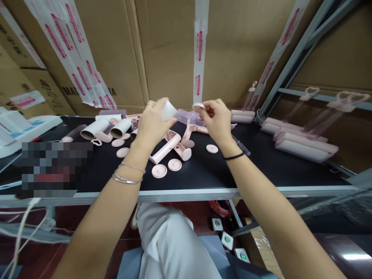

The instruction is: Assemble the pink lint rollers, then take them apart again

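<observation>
My left hand (152,122) is wrapped round a white lint roller refill roll (169,111), held tilted above the table. Between the thumb and fingers of my right hand (216,118) is a pink round end cap (198,108), apart from the roll. Pink plastic handle parts (166,149) lie crossed on the table below. More pink end caps (159,171) rest near the front edge, with another cap (212,148) beneath my right hand. Behind my left hand lie several white rolls (95,129), partly hidden. Lilac translucent covers (186,116) sit at the back between my hands.
Assembled lint rollers (306,145) lie at the right by a metal rack post (296,50). Cardboard boxes (168,46) stand behind the black table (192,178). At the far left is a white device (26,124). Small boxes with green buttons (227,240) are below the table.
</observation>
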A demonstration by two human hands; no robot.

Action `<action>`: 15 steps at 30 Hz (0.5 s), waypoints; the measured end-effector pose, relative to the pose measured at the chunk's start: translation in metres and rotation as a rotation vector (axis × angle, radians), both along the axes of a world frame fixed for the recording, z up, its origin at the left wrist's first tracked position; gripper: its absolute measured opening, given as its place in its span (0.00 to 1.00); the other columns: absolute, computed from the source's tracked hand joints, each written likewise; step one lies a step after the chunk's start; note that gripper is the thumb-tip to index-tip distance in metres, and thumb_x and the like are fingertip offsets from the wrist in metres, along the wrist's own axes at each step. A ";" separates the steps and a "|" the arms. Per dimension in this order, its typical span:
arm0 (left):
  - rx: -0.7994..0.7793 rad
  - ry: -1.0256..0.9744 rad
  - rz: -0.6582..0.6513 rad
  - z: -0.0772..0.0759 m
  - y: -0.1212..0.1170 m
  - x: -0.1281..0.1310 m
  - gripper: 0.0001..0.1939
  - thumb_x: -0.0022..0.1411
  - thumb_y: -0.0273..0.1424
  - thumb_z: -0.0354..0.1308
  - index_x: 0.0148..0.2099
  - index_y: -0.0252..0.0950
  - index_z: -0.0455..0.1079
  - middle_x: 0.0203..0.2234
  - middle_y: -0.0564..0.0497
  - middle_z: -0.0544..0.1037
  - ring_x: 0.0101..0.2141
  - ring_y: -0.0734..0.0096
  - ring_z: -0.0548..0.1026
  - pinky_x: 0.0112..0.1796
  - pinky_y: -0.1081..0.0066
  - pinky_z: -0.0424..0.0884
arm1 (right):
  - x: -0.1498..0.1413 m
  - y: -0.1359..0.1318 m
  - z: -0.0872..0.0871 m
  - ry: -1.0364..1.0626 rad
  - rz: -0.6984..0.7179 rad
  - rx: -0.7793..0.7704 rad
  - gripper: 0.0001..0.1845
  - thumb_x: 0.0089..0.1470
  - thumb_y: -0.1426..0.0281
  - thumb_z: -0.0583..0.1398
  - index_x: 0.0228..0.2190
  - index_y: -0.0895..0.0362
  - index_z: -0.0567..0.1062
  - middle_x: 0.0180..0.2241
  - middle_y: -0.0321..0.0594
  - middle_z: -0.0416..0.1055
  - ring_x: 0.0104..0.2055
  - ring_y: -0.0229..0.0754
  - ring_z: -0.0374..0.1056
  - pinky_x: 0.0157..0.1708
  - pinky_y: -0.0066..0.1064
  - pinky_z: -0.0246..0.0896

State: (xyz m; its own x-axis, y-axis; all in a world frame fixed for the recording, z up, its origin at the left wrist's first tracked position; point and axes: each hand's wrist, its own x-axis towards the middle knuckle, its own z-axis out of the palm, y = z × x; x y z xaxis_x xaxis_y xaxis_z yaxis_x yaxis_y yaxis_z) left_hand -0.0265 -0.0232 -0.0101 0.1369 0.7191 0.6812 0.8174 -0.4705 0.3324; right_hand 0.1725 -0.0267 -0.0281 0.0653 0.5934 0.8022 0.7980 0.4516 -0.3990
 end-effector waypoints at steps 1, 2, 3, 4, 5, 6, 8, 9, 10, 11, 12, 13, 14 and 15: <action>0.007 0.023 -0.069 -0.003 0.000 0.004 0.30 0.56 0.38 0.63 0.60 0.40 0.64 0.50 0.44 0.72 0.51 0.53 0.71 0.53 0.55 0.67 | -0.004 -0.001 -0.001 0.040 0.048 0.076 0.12 0.62 0.65 0.54 0.40 0.54 0.76 0.38 0.40 0.69 0.36 0.38 0.69 0.39 0.32 0.68; 0.010 0.042 -0.123 -0.006 0.001 0.008 0.30 0.56 0.38 0.63 0.60 0.40 0.65 0.49 0.45 0.73 0.50 0.55 0.72 0.53 0.55 0.67 | -0.008 -0.003 -0.002 0.055 0.093 0.123 0.12 0.62 0.64 0.53 0.41 0.52 0.75 0.38 0.39 0.68 0.37 0.38 0.69 0.40 0.32 0.68; 0.013 0.052 -0.158 -0.009 0.001 0.011 0.30 0.56 0.38 0.63 0.60 0.40 0.65 0.49 0.45 0.73 0.49 0.55 0.72 0.52 0.56 0.67 | -0.012 -0.003 -0.004 0.051 0.129 0.149 0.12 0.63 0.63 0.53 0.42 0.51 0.75 0.38 0.39 0.68 0.38 0.38 0.69 0.40 0.32 0.68; 0.015 0.054 -0.176 -0.011 0.001 0.014 0.29 0.56 0.39 0.63 0.60 0.40 0.65 0.48 0.46 0.74 0.49 0.56 0.72 0.52 0.56 0.67 | -0.015 -0.004 -0.006 0.035 0.155 0.159 0.12 0.63 0.64 0.53 0.43 0.51 0.75 0.39 0.39 0.68 0.39 0.38 0.69 0.41 0.32 0.68; 0.018 0.047 -0.179 -0.012 0.001 0.015 0.29 0.56 0.39 0.62 0.60 0.40 0.65 0.48 0.46 0.74 0.49 0.56 0.72 0.52 0.57 0.67 | -0.018 -0.004 -0.008 0.013 0.175 0.158 0.13 0.63 0.65 0.53 0.44 0.51 0.75 0.39 0.40 0.68 0.40 0.39 0.69 0.42 0.32 0.68; 0.020 0.035 -0.175 -0.013 0.000 0.016 0.29 0.57 0.39 0.62 0.60 0.41 0.65 0.48 0.47 0.74 0.49 0.56 0.72 0.52 0.57 0.66 | -0.020 -0.003 -0.010 -0.015 0.191 0.148 0.14 0.63 0.68 0.52 0.45 0.52 0.74 0.41 0.41 0.68 0.42 0.40 0.69 0.44 0.33 0.68; 0.011 0.008 -0.167 -0.012 0.000 0.015 0.30 0.57 0.39 0.61 0.61 0.41 0.64 0.49 0.47 0.74 0.50 0.56 0.71 0.52 0.58 0.65 | -0.023 -0.002 -0.013 -0.072 0.218 0.103 0.19 0.61 0.73 0.49 0.51 0.53 0.72 0.45 0.44 0.67 0.47 0.42 0.67 0.48 0.36 0.67; 0.001 -0.004 -0.170 -0.011 0.000 0.015 0.30 0.57 0.39 0.60 0.62 0.41 0.64 0.50 0.47 0.74 0.50 0.56 0.71 0.52 0.59 0.65 | -0.024 -0.002 -0.014 -0.101 0.230 0.070 0.23 0.60 0.76 0.48 0.54 0.54 0.69 0.48 0.46 0.66 0.50 0.43 0.66 0.51 0.37 0.66; -0.009 -0.017 -0.175 -0.010 -0.001 0.014 0.31 0.57 0.39 0.60 0.62 0.41 0.64 0.50 0.47 0.74 0.50 0.56 0.71 0.52 0.60 0.65 | -0.025 -0.002 -0.015 -0.127 0.242 0.036 0.26 0.59 0.78 0.48 0.57 0.54 0.67 0.50 0.48 0.65 0.53 0.45 0.65 0.53 0.39 0.64; -0.020 -0.029 -0.179 -0.009 -0.001 0.013 0.31 0.57 0.39 0.60 0.62 0.41 0.64 0.50 0.47 0.73 0.50 0.56 0.71 0.53 0.60 0.64 | -0.026 -0.002 -0.016 -0.148 0.253 0.005 0.30 0.57 0.79 0.48 0.60 0.54 0.63 0.53 0.48 0.63 0.56 0.46 0.63 0.55 0.41 0.62; -0.032 -0.038 -0.180 -0.008 -0.001 0.013 0.31 0.57 0.39 0.60 0.62 0.41 0.64 0.51 0.47 0.73 0.51 0.56 0.70 0.53 0.60 0.64 | -0.027 -0.002 -0.017 -0.163 0.262 -0.020 0.33 0.56 0.80 0.48 0.62 0.54 0.60 0.55 0.49 0.62 0.58 0.47 0.61 0.57 0.43 0.60; -0.042 -0.045 -0.179 -0.008 -0.002 0.013 0.31 0.57 0.39 0.61 0.62 0.41 0.64 0.51 0.47 0.73 0.51 0.56 0.70 0.53 0.60 0.64 | -0.028 -0.002 -0.018 -0.174 0.269 -0.036 0.36 0.54 0.81 0.48 0.64 0.53 0.57 0.56 0.49 0.61 0.59 0.47 0.60 0.59 0.45 0.58; -0.049 -0.052 -0.177 -0.008 -0.002 0.013 0.31 0.57 0.38 0.61 0.62 0.41 0.64 0.51 0.46 0.73 0.51 0.55 0.70 0.53 0.60 0.64 | -0.029 -0.002 -0.019 -0.185 0.273 -0.046 0.38 0.53 0.81 0.48 0.65 0.52 0.55 0.57 0.48 0.60 0.60 0.48 0.59 0.60 0.46 0.57; -0.053 -0.058 -0.176 -0.008 -0.002 0.013 0.31 0.57 0.38 0.61 0.63 0.41 0.64 0.51 0.46 0.73 0.52 0.55 0.70 0.54 0.60 0.63 | -0.029 -0.002 -0.020 -0.197 0.276 -0.053 0.40 0.52 0.81 0.48 0.66 0.51 0.53 0.58 0.48 0.60 0.61 0.47 0.58 0.61 0.46 0.56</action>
State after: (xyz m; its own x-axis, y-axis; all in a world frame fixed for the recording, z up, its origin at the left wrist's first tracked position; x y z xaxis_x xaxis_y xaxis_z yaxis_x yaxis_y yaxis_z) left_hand -0.0133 -0.0251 -0.0182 0.2253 0.7228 0.6533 0.7029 -0.5849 0.4046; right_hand 0.1431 -0.0289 -0.0479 -0.2563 0.6082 0.7512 0.7128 0.6439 -0.2781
